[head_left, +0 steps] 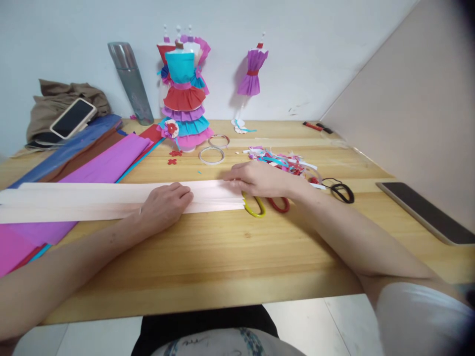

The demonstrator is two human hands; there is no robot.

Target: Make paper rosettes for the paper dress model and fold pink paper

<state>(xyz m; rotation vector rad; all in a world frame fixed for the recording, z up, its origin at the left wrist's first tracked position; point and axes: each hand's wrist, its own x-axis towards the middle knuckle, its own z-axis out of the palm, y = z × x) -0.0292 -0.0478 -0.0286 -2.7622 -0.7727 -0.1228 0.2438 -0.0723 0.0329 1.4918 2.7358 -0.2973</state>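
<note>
A long pale pink paper strip (92, 200) lies across the desk (222, 262), roughly parallel to its front edge, running from the left edge to just past the middle. The left hand (166, 207) rests on the strip with bent fingers; whether it pinches the paper or only presses it cannot be told. The right hand (256, 178) bends over the strip's right end, fingertips at the paper; its grip, too, is unclear. A yellow loop handle (256, 214) and a red loop handle (281, 205) show just below that hand. Under the strip, coloured paper sheets (111, 155) slant from the left edge toward the back edge. Along the back edge stand a tilted-looking bottle (131, 84), a layered paper dress (185, 101) on a form and a smaller purple dress (253, 74). Paper scraps (284, 162) lie behind the right hand, and a dark tablet (426, 210) lies by the right edge.
</note>
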